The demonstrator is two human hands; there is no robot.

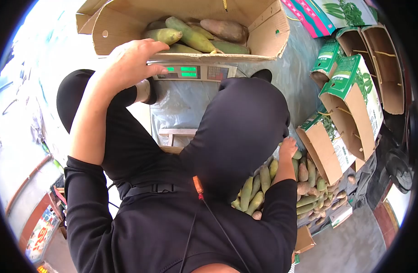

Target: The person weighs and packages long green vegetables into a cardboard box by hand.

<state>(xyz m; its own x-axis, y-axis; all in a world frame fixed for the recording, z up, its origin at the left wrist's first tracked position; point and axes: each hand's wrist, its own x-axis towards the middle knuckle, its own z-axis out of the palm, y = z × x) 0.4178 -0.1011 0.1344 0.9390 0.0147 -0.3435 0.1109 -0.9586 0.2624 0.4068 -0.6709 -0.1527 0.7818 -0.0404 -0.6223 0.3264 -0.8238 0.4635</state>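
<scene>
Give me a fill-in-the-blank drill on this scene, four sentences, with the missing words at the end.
The digits on the scale glow ____.
The open box beyond the scale is made of ____.
The hand nearer the scale is the person's ____ one.
The hand near the loosely piled vegetables is the person's ____ one.

Missing words: green; cardboard; left; right.

left hand [129, 61] at carton [266, 32] rim | right hand [288, 148] by vegetable pile [311, 184] | scale [202, 72] lit
</scene>
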